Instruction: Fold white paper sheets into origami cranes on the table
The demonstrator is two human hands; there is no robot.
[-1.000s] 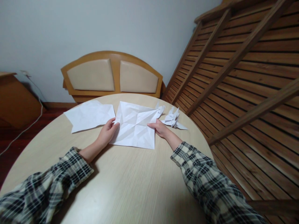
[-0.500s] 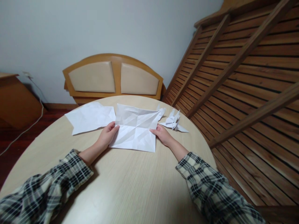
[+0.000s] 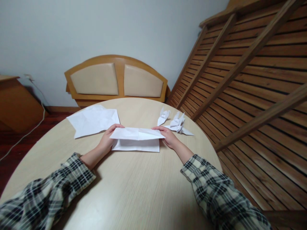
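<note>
A creased white sheet of paper is between my hands over the table, its far half bent over toward me so that a gap shows between the two layers. My left hand grips the left end of the bend, fingers closed on the paper. At the right end my right hand pinches it the same way. Just beyond my right hand stand several folded paper cranes, among them one crane apart from a tight cluster of cranes.
Overlapping creased white sheets lie at the left of the round wooden table. Behind it is a padded headboard. A slatted wooden frame leans along the right. A white cable hangs at the far left.
The far half of the sheet, spread flat before, now folds over toward me. Both hands keep hold at its sides and have shifted slightly. The single crane behind it is uncovered.
</note>
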